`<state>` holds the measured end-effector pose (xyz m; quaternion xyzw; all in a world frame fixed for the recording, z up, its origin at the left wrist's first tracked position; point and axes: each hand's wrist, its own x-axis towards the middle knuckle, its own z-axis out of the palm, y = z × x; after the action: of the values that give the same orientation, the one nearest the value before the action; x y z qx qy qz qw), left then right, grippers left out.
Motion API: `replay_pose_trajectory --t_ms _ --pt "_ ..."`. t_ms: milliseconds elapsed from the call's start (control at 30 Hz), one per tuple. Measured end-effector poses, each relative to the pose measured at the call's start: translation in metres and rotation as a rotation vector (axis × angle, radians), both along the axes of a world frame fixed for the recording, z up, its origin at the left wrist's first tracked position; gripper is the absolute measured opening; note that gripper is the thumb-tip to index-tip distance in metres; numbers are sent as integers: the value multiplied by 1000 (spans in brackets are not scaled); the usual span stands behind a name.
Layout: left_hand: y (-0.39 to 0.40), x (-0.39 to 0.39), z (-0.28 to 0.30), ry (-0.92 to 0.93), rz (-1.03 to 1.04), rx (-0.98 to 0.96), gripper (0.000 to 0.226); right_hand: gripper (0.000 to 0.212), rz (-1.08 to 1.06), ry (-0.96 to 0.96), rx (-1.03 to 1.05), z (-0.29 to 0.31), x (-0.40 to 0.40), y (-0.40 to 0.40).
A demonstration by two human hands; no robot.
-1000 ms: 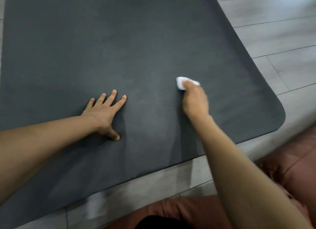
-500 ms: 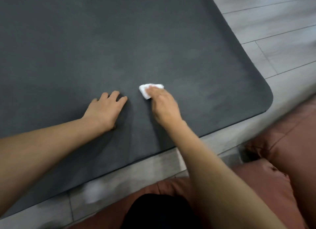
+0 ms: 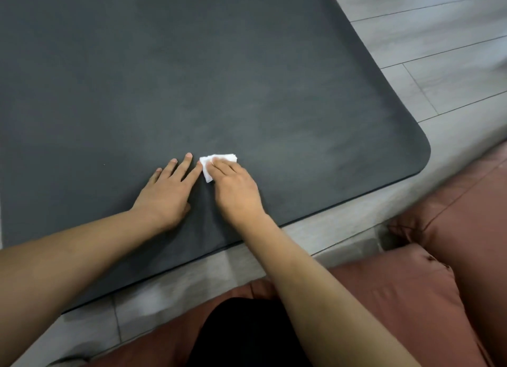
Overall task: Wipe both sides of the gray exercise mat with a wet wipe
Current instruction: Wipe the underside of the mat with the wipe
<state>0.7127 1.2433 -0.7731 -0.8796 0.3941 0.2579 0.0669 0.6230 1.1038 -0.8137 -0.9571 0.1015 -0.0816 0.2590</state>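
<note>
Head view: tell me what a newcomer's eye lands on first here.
The small folded white wet wipe stands out brightly, pressed under the right hand near the middle of the large dark gray exercise mat. The left hand lies flat on the mat right beside it. Reddish-brown cushions sit at lower right on the pale gray plank floor.

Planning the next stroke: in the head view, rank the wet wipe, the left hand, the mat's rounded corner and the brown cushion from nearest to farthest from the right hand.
1. Wet wipe: under the right hand fingers.
2. Left hand: just left, its index fingertip by the wipe.
3. Mat's rounded corner and brown cushion: both well off to the right, too close to call.
</note>
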Motion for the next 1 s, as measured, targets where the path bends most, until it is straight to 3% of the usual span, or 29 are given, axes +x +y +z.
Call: replay_pose_trajectory --t_ms 100,233,367,467,567,700,767,900,1000 --pt "6 -12 -2 -132 0 -53 81 46 61 -16 -37 6 -1 -47" --pt "15 -17 -8 -198 -8 -84 74 38 -499 64 -66 6 -38 -162" --pt "19 -14 -14 -110 -12 -31 75 37 -594 158 -125 6 -35 -160" --pt "19 -16 -12 -101 -17 -17 76 33 -389 63 -122 1 -20 -81" --pt "21 -16 -12 -88 4 -38 75 45 -121 24 -81 -1 -22 -2" --pt "22 -16 -11 -76 4 -47 74 49 95 29 -82 12 -33 -34" --pt "21 -14 -9 -58 -11 -16 72 42 -27 57 -92 15 -47 -88" --pt "18 -8 -7 -20 -51 49 77 39 -608 122 -68 29 -100 -179" --pt "16 -12 -8 -25 -35 59 77 30 -695 99 -129 32 -85 -155"
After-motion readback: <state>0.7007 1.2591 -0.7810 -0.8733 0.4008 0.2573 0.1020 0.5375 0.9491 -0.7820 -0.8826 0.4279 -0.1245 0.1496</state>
